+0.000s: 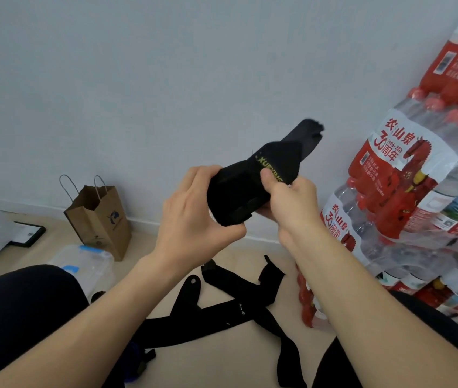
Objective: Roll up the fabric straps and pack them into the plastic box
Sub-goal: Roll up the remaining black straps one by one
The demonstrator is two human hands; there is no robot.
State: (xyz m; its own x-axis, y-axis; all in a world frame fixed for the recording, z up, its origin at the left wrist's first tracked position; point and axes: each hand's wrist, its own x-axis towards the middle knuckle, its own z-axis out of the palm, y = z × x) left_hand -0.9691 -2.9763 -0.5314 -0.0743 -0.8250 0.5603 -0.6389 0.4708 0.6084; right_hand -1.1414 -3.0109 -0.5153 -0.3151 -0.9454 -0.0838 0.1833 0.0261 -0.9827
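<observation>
Head view, starting at the grip: the left hand (194,217) is curled round the wound end of a black strap (244,189), palm closing over the bundle, which I judge stops the turns from springing loose. The right hand (289,203) pinches the same strap from the other side. Its thumb (267,175) presses on the yellow-green lettering and its fingers are hidden underneath, so it can feed and tension the next turn. Both hands hold the roll in the air, well above the floor (250,357), likely because winding is easier with nothing dragging.

Beyond the right hand the free end (306,135) sticks up and away, unrolled, so this 1 strap looks only partly wound. Below, between the knees, several loose straps (222,312) lie crossed over each other on the floor, not yet rolled.

The plastic box (87,261), clear with blue clips, sits just beside the left knee, handy for packing; what it holds is unclear. A paper bag (101,219) stands behind it, and packs of water bottles (407,177) are stacked at the right.
</observation>
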